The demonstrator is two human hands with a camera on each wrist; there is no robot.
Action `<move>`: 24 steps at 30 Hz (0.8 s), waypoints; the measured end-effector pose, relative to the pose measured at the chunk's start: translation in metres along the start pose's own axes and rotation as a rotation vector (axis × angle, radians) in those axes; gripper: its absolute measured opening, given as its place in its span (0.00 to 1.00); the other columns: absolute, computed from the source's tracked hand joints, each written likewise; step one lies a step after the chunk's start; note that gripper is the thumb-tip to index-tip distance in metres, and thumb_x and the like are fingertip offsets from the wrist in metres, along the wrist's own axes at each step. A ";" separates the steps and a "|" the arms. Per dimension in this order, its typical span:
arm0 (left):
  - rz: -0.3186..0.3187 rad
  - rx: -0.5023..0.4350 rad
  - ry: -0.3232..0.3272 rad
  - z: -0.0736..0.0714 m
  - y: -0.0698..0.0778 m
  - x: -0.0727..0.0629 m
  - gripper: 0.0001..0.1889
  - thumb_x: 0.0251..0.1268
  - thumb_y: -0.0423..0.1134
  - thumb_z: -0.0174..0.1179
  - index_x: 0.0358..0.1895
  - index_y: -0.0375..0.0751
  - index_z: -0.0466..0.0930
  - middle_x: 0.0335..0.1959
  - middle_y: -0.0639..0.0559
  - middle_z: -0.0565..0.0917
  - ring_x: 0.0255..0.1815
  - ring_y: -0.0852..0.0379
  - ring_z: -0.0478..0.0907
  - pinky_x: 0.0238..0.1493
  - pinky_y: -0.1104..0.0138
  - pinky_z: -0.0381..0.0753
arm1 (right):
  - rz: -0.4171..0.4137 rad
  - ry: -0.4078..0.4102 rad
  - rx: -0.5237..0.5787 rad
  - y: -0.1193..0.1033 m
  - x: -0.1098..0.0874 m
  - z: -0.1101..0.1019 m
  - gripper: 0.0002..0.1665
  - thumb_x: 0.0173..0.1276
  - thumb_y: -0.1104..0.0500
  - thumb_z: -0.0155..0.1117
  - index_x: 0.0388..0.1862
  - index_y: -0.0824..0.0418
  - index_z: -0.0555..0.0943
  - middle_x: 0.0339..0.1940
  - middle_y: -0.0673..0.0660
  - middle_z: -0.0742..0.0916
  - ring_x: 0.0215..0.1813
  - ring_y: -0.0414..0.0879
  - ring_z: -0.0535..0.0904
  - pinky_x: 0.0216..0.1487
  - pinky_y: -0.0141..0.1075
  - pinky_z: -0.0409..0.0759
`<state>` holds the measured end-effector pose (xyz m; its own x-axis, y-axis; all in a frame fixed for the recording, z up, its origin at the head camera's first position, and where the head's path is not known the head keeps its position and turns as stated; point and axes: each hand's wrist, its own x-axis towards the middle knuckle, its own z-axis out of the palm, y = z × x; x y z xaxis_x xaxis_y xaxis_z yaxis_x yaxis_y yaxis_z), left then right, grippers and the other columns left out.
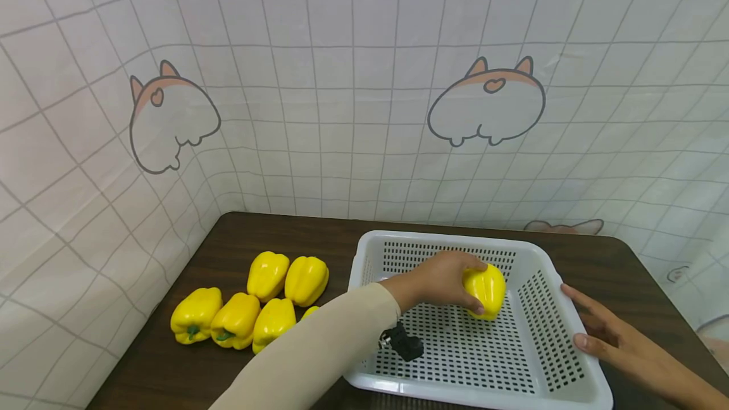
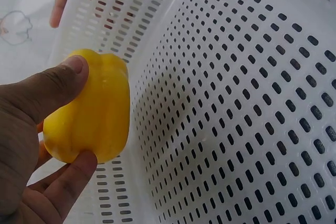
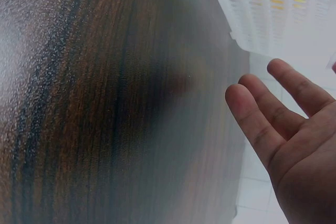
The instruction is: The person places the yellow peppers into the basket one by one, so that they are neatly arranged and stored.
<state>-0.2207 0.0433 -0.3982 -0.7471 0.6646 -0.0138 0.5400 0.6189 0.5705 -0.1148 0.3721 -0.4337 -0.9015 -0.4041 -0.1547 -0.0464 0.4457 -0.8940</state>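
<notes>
My left hand (image 1: 441, 280) grips a yellow bell pepper (image 1: 488, 293) inside a white perforated plastic basket (image 1: 450, 239). In the left wrist view, the thumb lies along one side of the pepper (image 2: 100, 114) and the fingertips curl under the other, over the basket's perforated floor (image 2: 231, 114). At the basket's right rim, my right hand (image 1: 617, 337) has its fingertips and thumb against the outer edge. Seen from the right wrist, the fingers of that hand (image 3: 299, 145) are spread and fairly straight beside the basket wall (image 3: 252, 19).
Several yellow bell peppers (image 1: 267, 276) lie in a cluster on the dark wood table (image 1: 188, 375), left of the basket. My left sleeve (image 1: 319, 347) hides part of one. A black wrist device (image 1: 405, 341) hangs below the left wrist. A white gridded curtain (image 1: 342, 112) stands behind the table.
</notes>
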 end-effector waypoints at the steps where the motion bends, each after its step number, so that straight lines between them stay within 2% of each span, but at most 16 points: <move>1: -0.005 -0.003 0.002 0.001 -0.001 0.001 0.41 0.48 0.48 0.83 0.70 0.51 0.77 0.65 0.66 0.78 0.60 0.68 0.73 0.62 0.73 0.72 | -0.004 0.000 0.002 0.000 0.000 0.000 0.45 0.84 0.60 0.45 0.86 0.39 0.34 0.68 0.88 0.63 0.52 0.58 0.86 0.36 0.48 0.89; 7: -0.010 -0.007 0.014 0.008 -0.001 0.006 0.41 0.47 0.48 0.83 0.69 0.51 0.78 0.64 0.66 0.79 0.57 0.69 0.74 0.59 0.75 0.73 | -0.019 0.001 0.006 0.001 0.000 0.000 0.45 0.83 0.61 0.45 0.86 0.41 0.35 0.68 0.89 0.63 0.52 0.57 0.86 0.35 0.48 0.89; 12: -0.017 -0.013 0.008 0.012 0.002 0.008 0.41 0.46 0.47 0.84 0.68 0.51 0.78 0.62 0.66 0.79 0.54 0.69 0.74 0.56 0.75 0.74 | -0.022 -0.001 0.009 0.001 0.000 -0.001 0.45 0.83 0.61 0.45 0.86 0.40 0.35 0.68 0.89 0.63 0.51 0.53 0.86 0.35 0.48 0.89; 18: -0.029 -0.012 0.020 0.019 0.008 0.009 0.41 0.46 0.48 0.84 0.68 0.53 0.78 0.64 0.67 0.78 0.57 0.69 0.73 0.58 0.75 0.72 | -0.020 -0.024 0.021 0.002 0.002 -0.002 0.45 0.84 0.61 0.45 0.85 0.37 0.34 0.68 0.90 0.63 0.50 0.49 0.87 0.36 0.49 0.89; 24: -0.011 0.002 0.044 0.023 0.011 0.013 0.41 0.46 0.49 0.83 0.69 0.53 0.78 0.65 0.67 0.77 0.62 0.69 0.72 0.62 0.74 0.71 | -0.018 -0.028 0.015 0.003 0.003 -0.002 0.45 0.84 0.60 0.44 0.85 0.37 0.33 0.67 0.90 0.63 0.50 0.49 0.87 0.36 0.49 0.89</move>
<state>-0.2156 0.0681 -0.4111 -0.7694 0.6386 0.0160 0.5324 0.6272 0.5685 -0.1187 0.3742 -0.4358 -0.8884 -0.4341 -0.1495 -0.0563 0.4261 -0.9029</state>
